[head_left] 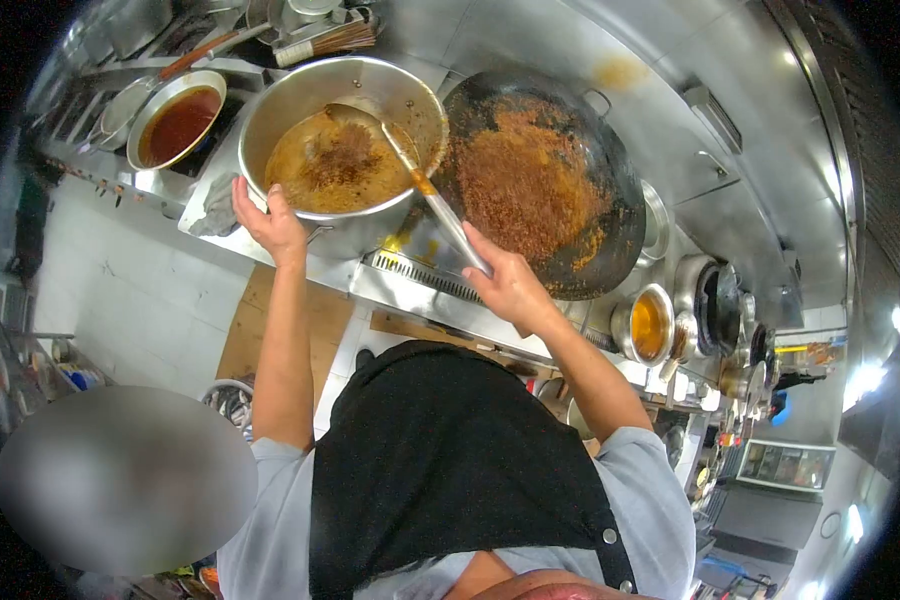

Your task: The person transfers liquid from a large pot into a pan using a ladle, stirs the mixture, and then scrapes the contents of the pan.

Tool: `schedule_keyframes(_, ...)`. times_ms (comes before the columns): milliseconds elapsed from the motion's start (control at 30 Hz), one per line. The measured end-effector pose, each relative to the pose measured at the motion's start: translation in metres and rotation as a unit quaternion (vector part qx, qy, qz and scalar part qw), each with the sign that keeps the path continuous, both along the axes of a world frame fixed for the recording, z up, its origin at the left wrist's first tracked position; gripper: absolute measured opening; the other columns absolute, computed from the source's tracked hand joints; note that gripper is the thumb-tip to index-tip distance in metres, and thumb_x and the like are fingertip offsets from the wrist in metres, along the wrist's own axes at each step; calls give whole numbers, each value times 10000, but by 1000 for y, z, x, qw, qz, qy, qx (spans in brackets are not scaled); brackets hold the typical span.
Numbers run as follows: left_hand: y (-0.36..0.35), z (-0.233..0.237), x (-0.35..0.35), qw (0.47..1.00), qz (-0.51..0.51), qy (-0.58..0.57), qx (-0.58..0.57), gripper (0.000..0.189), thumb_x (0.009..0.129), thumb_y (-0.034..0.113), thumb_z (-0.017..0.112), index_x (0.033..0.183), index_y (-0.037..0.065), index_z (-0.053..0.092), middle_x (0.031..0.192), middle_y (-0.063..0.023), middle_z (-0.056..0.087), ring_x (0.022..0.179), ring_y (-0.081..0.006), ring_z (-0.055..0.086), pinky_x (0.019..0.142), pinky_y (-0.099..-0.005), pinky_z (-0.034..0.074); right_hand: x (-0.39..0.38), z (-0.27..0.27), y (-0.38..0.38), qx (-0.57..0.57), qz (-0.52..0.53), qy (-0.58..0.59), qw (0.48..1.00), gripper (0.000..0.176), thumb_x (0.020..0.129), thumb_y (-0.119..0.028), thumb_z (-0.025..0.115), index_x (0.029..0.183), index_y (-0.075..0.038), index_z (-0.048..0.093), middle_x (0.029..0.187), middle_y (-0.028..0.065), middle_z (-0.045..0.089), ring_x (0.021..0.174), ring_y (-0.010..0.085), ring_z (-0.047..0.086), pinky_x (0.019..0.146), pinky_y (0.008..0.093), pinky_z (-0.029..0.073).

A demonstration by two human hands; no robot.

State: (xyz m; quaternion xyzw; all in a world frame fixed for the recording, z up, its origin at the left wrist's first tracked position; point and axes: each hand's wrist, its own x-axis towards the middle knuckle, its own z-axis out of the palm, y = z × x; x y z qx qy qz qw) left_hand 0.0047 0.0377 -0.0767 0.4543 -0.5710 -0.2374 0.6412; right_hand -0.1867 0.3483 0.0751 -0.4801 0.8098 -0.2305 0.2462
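My right hand is wrapped round the long handle of a metal ladle. The ladle's bowl rests in a large steel pot, at the surface of a brown, oily liquid with darker bits in the middle. At the pot's near left side is my left hand, thumb and fingers apart, against or very close to the outer wall; exact contact is hard to make out. Right of the pot sits a big black wok holding a reddish-brown, grainy mixture.
A pan of dark red liquid stands on the left burner, with a wire strainer beside it. A grey cloth lies by the pot. On the right are a bowl of orange oil and several pots. A bamboo brush lies behind.
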Motion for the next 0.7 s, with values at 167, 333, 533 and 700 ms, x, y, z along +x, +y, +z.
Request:
schedule_keyframes(167,1,1,-3,997,-39,60,24,615,987,146,682,1528,-53,468,1562,-236,477,1455,-370,449,1224,-476,355,-12,-5,47,-173,-68,-75,980,706,1010,-182,698,1650,-87,415,1382,247,706,889,192,709,826,361,579)
schedule_keyframes(333,5,10,-4,995,-60,65,55,592,1001,122,647,1528,-68,455,1562,-238,457,1450,-367,449,1238,-467,331,-70,-6,140,-38,-298,-112,947,687,1005,-155,679,1635,-40,430,1486,188,647,838,146,642,816,312,557)
schedule_keyframes(533,12,21,-9,986,-85,127,71,572,1013,129,605,1531,-64,456,1560,-234,457,1440,-347,461,1220,-454,363,-154,-83,209,-2,-398,-53,916,659,989,-182,651,1600,-18,469,1026,115,729,756,180,657,725,325,548)
schedule_keyframes(700,3,6,-5,985,-92,115,88,570,1027,130,597,1542,-59,443,1571,-224,446,1437,-331,462,1213,-442,370,-113,-108,161,-36,-422,-259,868,626,1029,-189,640,1618,-93,449,777,18,625,572,168,585,496,343,470)
